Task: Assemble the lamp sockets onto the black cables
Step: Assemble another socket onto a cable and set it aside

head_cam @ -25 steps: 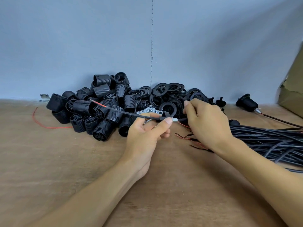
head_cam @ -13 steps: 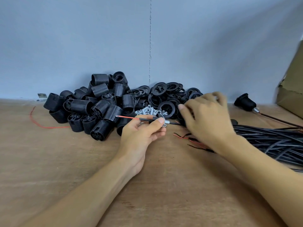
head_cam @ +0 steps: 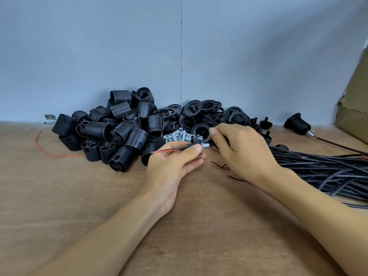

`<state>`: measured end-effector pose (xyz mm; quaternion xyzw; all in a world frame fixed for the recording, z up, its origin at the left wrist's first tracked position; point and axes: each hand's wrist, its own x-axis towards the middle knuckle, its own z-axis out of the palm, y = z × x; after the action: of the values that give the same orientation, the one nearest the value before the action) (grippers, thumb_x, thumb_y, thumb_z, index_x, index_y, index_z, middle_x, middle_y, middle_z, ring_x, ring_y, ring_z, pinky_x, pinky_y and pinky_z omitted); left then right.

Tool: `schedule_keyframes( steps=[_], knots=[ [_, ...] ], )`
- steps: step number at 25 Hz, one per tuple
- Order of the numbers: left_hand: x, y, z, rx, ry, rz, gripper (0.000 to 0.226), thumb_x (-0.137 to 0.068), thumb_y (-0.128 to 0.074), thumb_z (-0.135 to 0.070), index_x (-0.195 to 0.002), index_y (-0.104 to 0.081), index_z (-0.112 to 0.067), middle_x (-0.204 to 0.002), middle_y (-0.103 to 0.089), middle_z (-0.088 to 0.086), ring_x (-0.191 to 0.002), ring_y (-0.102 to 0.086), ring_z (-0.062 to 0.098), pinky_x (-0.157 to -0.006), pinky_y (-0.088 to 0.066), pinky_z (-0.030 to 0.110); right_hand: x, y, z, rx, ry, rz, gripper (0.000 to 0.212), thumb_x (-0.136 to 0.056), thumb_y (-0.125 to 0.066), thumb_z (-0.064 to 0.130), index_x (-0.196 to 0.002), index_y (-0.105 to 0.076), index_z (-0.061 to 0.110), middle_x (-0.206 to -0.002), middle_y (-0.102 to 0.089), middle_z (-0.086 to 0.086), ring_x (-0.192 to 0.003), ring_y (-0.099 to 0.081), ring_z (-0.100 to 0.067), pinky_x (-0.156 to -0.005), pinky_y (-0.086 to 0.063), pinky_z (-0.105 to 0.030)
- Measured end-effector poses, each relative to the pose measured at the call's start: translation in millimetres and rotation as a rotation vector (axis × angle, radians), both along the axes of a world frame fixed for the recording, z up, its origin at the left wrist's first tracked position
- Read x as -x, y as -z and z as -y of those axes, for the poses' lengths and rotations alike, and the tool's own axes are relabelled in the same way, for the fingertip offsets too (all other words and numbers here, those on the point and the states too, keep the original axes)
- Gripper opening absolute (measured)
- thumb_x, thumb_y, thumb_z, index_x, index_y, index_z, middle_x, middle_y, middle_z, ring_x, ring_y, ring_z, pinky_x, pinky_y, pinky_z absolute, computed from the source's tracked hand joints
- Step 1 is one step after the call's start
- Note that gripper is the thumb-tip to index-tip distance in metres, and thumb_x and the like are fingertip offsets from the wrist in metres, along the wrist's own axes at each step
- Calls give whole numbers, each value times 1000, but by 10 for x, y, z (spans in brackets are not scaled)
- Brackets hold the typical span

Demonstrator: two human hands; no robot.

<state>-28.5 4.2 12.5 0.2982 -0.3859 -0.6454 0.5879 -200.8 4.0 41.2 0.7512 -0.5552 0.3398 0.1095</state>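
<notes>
Rough brown wooden tabletop (head_cam: pixel 59 216) is running back to a matte blue-grey wall (head_cam: pixel 99 46). Head view: at frame centre the left hand (head_cam: pixel 175 162) is pinching a thin black sheathed cable (head_cam: pixel 186 148) between thumb and curled fingers, with its bared red wire tip (head_cam: pixel 165 151) pointing left. Just to the right, the right hand (head_cam: pixel 243 152) is curling its fingers around the same cable, beside a small silver threaded metal sleeve (head_cam: pixel 206 145). Behind them, a heap of ribbed black plastic lamp sockets (head_cam: pixel 119 132) is lying centre left, touching flat black rings (head_cam: pixel 199 110) and shiny metal nipples (head_cam: pixel 177 135). At the right edge, a bundle of glossy black cables (head_cam: pixel 318 168) is sprawling.
</notes>
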Motion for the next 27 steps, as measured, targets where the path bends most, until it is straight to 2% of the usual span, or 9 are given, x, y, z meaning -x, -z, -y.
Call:
schedule_keyframes(
  steps=[4,7,9,12,15,19,23,25,27],
  knots=[
    [-27,-5,-2,8,-28,2,36,-64,-86,-11,-95,-70,-2,-89,-77,18,-91,-76,33,-78,-62,32,98,-123,40,41,64,-24,38,-105,-45,38,-75,-56,17,-62,-55,3,-61,-50,-23,-56,-30,-35],
    [-50,-6,-5,16,-75,114,45,-64,-89,-13,-103,-68,-8,-87,-78,7,-86,-76,24,-79,-62,32,181,-143,59,11,126,-15,38,-103,-47,39,-73,-56,18,-58,-54,2,-59,-49,-25,-52,-29,-31],
    [-43,10,-23,70,-108,330,45,-70,-90,-11,-107,-66,-19,-89,-78,-7,-83,-75,12,-77,-58,24,246,-156,88,-104,134,-39,36,-102,-49,39,-72,-57,21,-56,-53,5,-59,-50,-20,-52,-30,-29],
    [22,57,-87,287,-136,749,38,-72,-90,-21,-100,-67,-33,-89,-75,-20,-81,-68,-4,-72,-47,7,423,-279,131,-480,102,-59,25,-98,-56,41,-78,-66,29,-58,-57,10,-64,-55,-6,-56,-34,-25],
    [66,82,-131,400,-184,982,31,-72,-88,-35,-95,-68,-38,-85,-71,-24,-81,-63,-9,-69,-43,5,530,-374,118,-610,104,-94,20,-93,-63,46,-80,-67,31,-59,-60,14,-60,-54,3,-54,-32,-17],
    [61,109,-89,383,-201,1057,35,-75,-87,-35,-105,-70,-31,-92,-71,-19,-83,-62,-8,-71,-42,8,343,-375,71,-482,5,-114,24,-86,-63,58,-86,-67,34,-74,-65,16,-71,-58,3,-61,-39,-19],
    [31,105,-63,450,-233,1006,43,-69,-91,-24,-104,-65,-21,-95,-64,-10,-81,-64,-5,-68,-47,8,-14,-118,-11,-500,-230,-27,28,-90,-62,52,-107,-67,32,-93,-64,14,-86,-60,-1,-77,-50,-24],
    [-28,116,-33,449,-268,1027,48,-70,-88,-21,-109,-60,-19,-100,-56,-8,-88,-65,7,-76,-53,20,-91,41,-23,-473,-239,-41,26,-95,-57,47,-111,-67,29,-102,-64,9,-96,-59,-8,-87,-49,-32],
    [-71,128,-22,479,-334,1124,47,-73,-83,-25,-113,-57,-22,-98,-49,-15,-92,-57,8,-78,-47,24,-101,122,-28,-426,-222,2,27,-96,-55,47,-110,-68,28,-103,-65,7,-100,-59,-10,-91,-48,-36]
  ],
)
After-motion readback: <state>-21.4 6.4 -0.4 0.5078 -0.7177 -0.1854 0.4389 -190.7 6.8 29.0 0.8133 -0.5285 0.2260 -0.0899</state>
